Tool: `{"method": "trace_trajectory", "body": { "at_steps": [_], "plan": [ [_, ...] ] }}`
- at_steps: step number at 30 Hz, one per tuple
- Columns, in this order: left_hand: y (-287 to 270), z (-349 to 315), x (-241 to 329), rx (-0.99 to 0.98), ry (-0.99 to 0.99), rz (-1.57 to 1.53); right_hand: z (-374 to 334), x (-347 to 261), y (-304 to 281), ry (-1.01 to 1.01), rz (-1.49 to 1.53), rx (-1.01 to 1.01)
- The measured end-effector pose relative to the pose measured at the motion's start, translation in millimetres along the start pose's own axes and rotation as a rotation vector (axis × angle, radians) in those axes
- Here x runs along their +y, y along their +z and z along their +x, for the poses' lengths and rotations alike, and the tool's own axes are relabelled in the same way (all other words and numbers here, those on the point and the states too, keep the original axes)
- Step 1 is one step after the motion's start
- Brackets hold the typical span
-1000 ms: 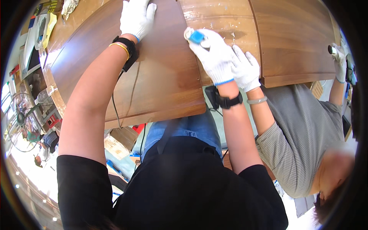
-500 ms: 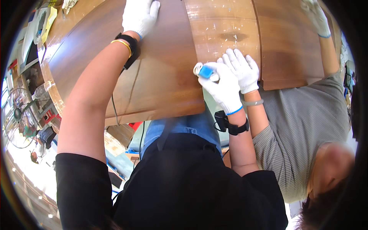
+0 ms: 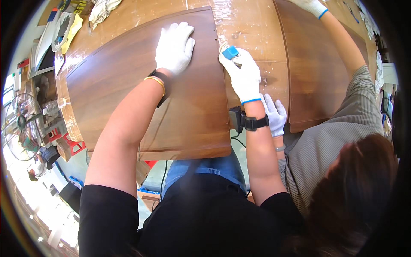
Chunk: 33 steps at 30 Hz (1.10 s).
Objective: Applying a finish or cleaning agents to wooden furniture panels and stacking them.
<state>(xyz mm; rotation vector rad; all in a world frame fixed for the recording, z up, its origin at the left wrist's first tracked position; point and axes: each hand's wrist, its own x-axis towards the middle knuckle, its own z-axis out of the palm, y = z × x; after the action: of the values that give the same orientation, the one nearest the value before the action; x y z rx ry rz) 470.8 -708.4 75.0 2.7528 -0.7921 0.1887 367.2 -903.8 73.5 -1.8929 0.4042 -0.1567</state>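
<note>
head view: left hand [image 3: 174, 49] lies flat, palm down, on the brown board [image 3: 188, 111], presumably steadying it. right hand [image 3: 247, 76] grips a blue block [image 3: 230, 52] at the board's right edge, far end, likely for fingertip control; edge contact: cannot tell.

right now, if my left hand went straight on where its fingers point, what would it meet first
Your left hand would first cross more of the brown panel and reach its far edge, with the wooden tabletop beyond. The way otherwise looks free, though depth is hard to judge.
</note>
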Motion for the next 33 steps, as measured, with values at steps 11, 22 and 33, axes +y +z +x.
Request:
{"method": "trace_trajectory", "body": {
  "at_steps": [11, 22, 33],
  "plan": [
    [-8, 0, 5, -0.043, -0.054, -0.09, 114, -15, 39, -0.147, -0.096, 0.067],
    [-2, -3, -1, -0.016, -0.028, -0.036, 153, -24, 53, -0.306, -0.033, 0.07],
    [5, 0, -2, 0.028, 0.013, -0.007, 53, -7, 5, -0.136, -0.143, -0.094]
  ]
}}
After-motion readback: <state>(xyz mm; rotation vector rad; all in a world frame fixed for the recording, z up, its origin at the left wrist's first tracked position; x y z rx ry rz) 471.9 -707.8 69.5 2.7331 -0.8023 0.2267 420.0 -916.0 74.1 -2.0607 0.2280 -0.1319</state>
